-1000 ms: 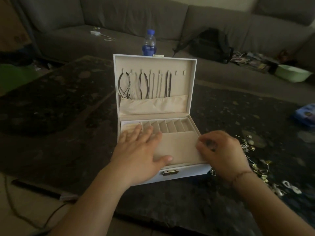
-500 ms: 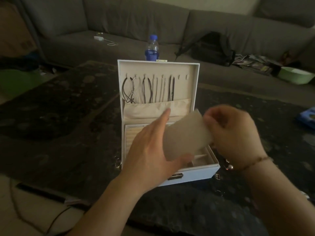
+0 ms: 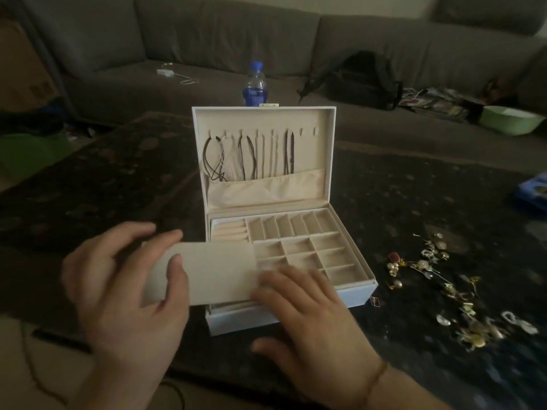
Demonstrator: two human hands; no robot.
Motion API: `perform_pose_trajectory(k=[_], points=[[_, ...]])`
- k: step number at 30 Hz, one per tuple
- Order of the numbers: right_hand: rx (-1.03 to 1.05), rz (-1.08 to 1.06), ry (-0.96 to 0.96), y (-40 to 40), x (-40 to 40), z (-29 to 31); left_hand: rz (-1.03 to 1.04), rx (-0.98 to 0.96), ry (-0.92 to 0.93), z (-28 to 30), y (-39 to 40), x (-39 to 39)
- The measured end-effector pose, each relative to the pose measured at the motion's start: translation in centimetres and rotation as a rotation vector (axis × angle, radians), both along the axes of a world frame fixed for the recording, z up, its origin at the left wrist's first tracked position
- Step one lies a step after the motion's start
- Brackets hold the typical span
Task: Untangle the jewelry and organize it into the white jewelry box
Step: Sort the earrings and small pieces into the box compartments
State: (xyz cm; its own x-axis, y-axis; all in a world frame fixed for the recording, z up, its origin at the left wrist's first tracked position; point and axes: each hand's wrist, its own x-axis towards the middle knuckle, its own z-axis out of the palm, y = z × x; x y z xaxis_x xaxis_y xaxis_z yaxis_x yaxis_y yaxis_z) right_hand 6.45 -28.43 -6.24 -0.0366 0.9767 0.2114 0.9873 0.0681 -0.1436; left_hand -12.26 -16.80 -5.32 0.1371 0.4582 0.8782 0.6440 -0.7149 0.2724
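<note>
The white jewelry box (image 3: 358, 294) stands open on the dark table, its lid upright. Several necklaces (image 3: 248, 156) hang from hooks inside the lid, their ends tucked into a cream pocket. The tray's small compartments (image 3: 310, 247) lie uncovered and look empty. My left hand (image 3: 118, 288) grips a beige flat cover panel (image 3: 213, 270) over the box's front left corner, thumb on top. My right hand (image 3: 310, 315) touches the panel's right edge with relaxed fingers. A tangled heap of small jewelry (image 3: 438, 279) lies on the table right of the box.
A blue-capped water bottle (image 3: 254, 84) stands behind the lid. A grey sofa (image 3: 222, 45) at the back holds a black bag (image 3: 364, 78), a charger and magazines. A green bowl (image 3: 509, 119) sits far right, a blue item (image 3: 532, 193) at the table's right edge.
The beige panel lay over the tray a second ago. Both hands lifted it off, and it has moved left and down, uncovering the compartments.
</note>
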Motion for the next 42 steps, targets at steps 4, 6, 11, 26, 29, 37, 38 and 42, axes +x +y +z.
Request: perform_pose_trajectory(k=[4, 6, 11, 26, 29, 37, 38, 42], points=[[0.051, -0.221, -0.043, -1.8, 4.9, 0.2, -0.192, 0.072, 0.258, 0.4, -1.2, 1.2], [0.084, -0.272, -0.062, -2.4, 6.7, 0.4, -0.329, 0.015, 0.398, 0.0, -2.1, 3.4], [0.188, -0.240, -0.108, -2.4, 6.9, 0.1, -0.508, -0.175, 0.535, -1.6, -2.4, 6.9], [0.305, -0.231, 0.163, -6.9, 10.1, 4.1, -0.701, -0.249, 0.482, -2.2, -3.2, 7.5], [0.012, -0.595, 0.330, -9.3, 14.5, 6.5, -0.711, -0.265, 0.460, -2.1, -3.6, 8.1], [-0.274, -0.717, 0.344, -11.8, 18.4, 5.6, -0.736, -0.252, 0.479, -1.6, -3.2, 10.1], [-0.257, -0.732, 0.346, -12.3, 18.8, 5.7, -0.738, -0.252, 0.479, -1.5, -3.1, 10.4], [-0.259, -0.763, 0.367, -14.3, 20.3, 5.4, -0.671, -0.231, 0.446, -1.1, -3.6, 11.3]])
